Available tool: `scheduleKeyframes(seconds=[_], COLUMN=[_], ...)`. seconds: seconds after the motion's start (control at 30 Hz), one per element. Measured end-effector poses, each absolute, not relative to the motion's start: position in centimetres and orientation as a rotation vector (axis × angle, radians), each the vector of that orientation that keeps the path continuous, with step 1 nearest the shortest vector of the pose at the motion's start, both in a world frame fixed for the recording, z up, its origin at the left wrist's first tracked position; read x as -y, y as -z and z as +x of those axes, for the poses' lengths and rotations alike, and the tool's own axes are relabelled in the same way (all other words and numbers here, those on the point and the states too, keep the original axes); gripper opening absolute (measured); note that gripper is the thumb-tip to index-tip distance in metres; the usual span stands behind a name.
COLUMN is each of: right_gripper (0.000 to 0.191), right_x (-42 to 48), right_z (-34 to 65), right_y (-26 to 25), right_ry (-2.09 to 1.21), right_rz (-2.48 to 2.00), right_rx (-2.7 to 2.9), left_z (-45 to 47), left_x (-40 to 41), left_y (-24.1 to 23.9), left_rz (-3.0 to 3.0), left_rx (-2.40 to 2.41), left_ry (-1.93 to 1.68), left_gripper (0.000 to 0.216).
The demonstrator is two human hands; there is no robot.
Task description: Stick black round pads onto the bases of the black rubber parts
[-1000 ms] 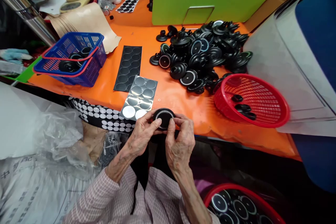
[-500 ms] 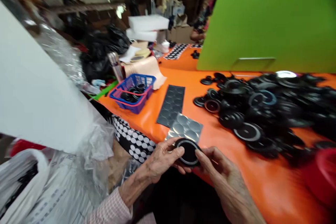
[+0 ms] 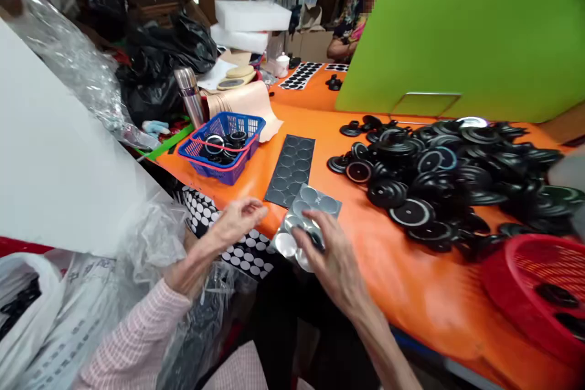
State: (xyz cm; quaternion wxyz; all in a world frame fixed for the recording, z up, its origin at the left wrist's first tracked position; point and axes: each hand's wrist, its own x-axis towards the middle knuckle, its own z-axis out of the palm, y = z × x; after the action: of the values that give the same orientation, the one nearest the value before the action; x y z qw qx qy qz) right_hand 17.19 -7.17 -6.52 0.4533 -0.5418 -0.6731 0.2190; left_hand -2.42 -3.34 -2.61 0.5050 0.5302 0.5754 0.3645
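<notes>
My left hand (image 3: 237, 219) hovers by the table's front edge, its fingers loosely curled and a little apart, with nothing visible in them. Over a silver sheet of round stickers (image 3: 315, 198) is my right hand (image 3: 331, 250), thumb and fingers spread and apparently touching it; what lies under the palm is partly hidden. The sheet's near end reaches the table edge. A dark sheet with round outlines (image 3: 292, 167) lies just behind, slightly overlapped. To the left, a blue plastic basket (image 3: 228, 173) holds several black round parts, one with a pale ring (image 3: 214, 144).
Black round parts (image 3: 414, 213) form a big pile on the orange table (image 3: 365, 268). A red basket (image 3: 503, 280) stands at right front, a green panel (image 3: 466, 24) behind. A steel flask (image 3: 189, 97) and white foam blocks (image 3: 251, 15) are at back left. Another person's arm (image 3: 340, 49) shows beyond.
The black ringed disc that both hands held has left them. My left hand has moved left, and my right hand has shifted left onto the silver sheet. The camera view has turned slightly.
</notes>
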Motion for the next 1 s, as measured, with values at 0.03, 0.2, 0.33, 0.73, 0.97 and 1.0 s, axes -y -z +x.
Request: scheduleKeyframes(seconds=[0.03,0.2,0.33,0.73,0.97,1.0], right_gripper=[0.038,0.034,0.036,0.026,0.021,0.022], right_x=[9.2,14.2,12.9,11.3,12.2,12.5], right_z=[18.0,18.9,18.7,20.1,21.1,20.8], right_y=[8.3,11.7,9.8,8.2,7.7,7.7], right_ry=[-0.478,-0.391,-0.348,-0.238,-0.17,-0.18], right_rz=[-1.389,-1.441,-1.538,-1.493,-1.491,-1.463], right_rx=[1.722,1.762,1.715,1.659,1.402,1.427], left_z=[-1.3,2.5,3.8,5.5,5.3,5.6], left_x=[4.3,6.2,6.9,7.2,6.5,6.5], left_y=[4.3,7.2,6.0,6.3,4.0,3.5], left_rz=[1.257,1.02,0.826,0.89,1.509,1.495], left_rx=[-1.4,-1.336,-1.095,-0.916,-1.515,-1.433], left_ry=[-0.829,-0.855,-0.801,-0.783,-0.904,-0.844], left_gripper=[0.033,0.031,0.031,0.03,0.032,0.031])
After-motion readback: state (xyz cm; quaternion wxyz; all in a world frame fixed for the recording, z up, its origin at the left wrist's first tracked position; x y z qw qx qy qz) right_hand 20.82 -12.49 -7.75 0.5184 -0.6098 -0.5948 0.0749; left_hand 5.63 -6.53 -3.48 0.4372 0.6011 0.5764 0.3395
